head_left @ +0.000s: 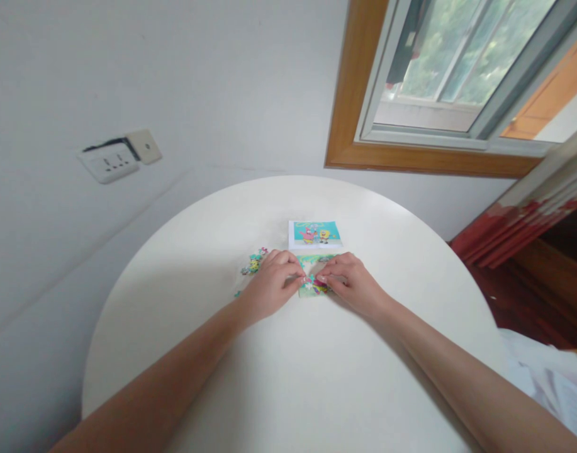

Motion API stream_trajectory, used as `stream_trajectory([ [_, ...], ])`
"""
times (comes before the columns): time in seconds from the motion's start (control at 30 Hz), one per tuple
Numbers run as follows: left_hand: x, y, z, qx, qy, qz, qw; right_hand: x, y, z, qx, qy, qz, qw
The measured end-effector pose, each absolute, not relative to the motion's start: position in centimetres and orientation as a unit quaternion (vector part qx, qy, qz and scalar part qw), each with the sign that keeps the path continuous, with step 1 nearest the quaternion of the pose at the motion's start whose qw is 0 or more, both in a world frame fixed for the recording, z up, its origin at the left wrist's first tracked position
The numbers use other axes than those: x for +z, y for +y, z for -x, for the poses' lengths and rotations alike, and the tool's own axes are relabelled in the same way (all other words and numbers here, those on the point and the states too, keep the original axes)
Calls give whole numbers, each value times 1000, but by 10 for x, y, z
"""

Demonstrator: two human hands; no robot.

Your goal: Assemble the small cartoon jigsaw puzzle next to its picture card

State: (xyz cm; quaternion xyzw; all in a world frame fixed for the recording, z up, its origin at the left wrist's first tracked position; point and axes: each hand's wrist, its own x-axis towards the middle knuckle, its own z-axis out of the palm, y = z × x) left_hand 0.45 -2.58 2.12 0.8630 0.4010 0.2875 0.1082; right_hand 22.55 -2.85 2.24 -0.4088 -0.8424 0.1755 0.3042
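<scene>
A partly assembled jigsaw puzzle (309,292) in green, teal and pink lies under my fingertips on the white round table (288,377). From the left, my left hand (275,283) pinches a small puzzle piece at the puzzle's inner part, with thumb and forefinger together. My right hand (353,280) comes in from the other side, its finger and thumb closed at a pink part of the puzzle; the piece there is mostly hidden. Loose jigsaw pieces (253,263) are heaped just left of my left hand, which covers some of them.
Behind the puzzle lies a picture card (316,234) with a pink and a yellow cartoon figure. A wall socket (109,162) is at the left, a wood-framed window (430,157) at the upper right. Red and white curtain (505,233) hangs beyond the table.
</scene>
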Motion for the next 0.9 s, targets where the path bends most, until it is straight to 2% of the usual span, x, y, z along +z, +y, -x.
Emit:
stream_trajectory([
  [0.5,23,-27,-6,295,377,-869,127,23,-30,-214,221,-794,442,353],
  [0.9,24,-23,0,281,431,-854,79,14,-19,-228,180,-772,483,371],
])
